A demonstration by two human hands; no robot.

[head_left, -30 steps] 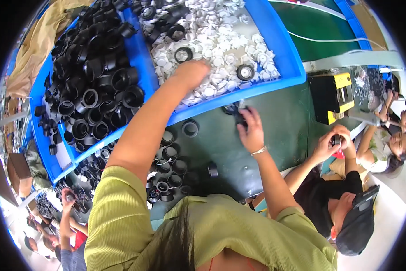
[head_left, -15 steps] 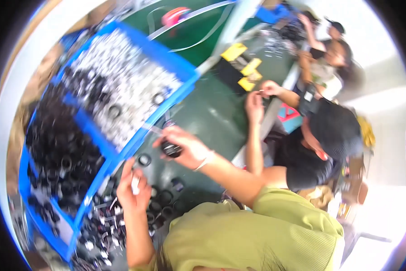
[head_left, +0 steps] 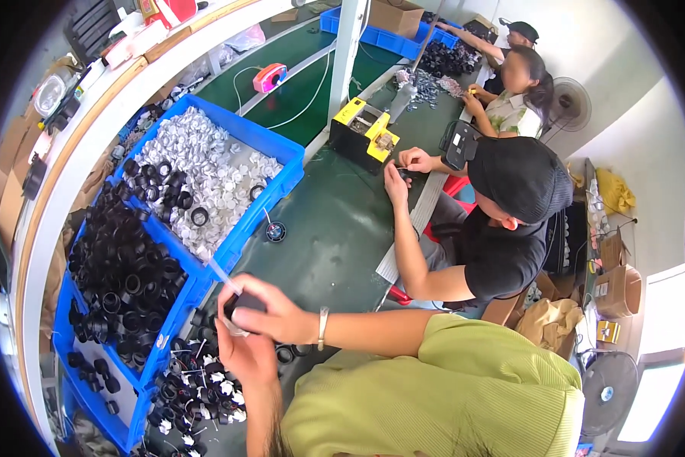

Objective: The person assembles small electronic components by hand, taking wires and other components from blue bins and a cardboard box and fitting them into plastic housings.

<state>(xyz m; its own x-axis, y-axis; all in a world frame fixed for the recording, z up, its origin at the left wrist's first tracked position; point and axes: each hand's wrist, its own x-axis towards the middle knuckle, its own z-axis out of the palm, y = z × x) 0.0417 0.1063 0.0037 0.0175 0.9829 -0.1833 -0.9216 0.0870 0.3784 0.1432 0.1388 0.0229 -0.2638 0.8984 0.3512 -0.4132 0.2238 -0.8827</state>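
Left hand (head_left: 247,356) and right hand (head_left: 275,312) are gripping a black part (head_left: 249,302).
They are holding it near the blue tray's (head_left: 245,231) edge, open counter (head_left: 323,221) stretching rightward; the hands, earlier apart, are now meeting.

Held w/ R hand (head_left: 283,316) over the top & L hand (head_left: 243,356) below: a small blk part (head_left: 249,303). Looks dark on all visible sides, roughly cup-shaped, partly hidden by fingers. Sits tilted, clear of the table (head_left: 323,228). Also shows a thin, pale stick (head_left: 225,276) next to the top, straight, slanting to the upper L, w/ far end free. Includes a white piece (head_left: 236,330) at the underside, btwn palm & blk part, mostly covered. Can't tell exact shape or whether attached.
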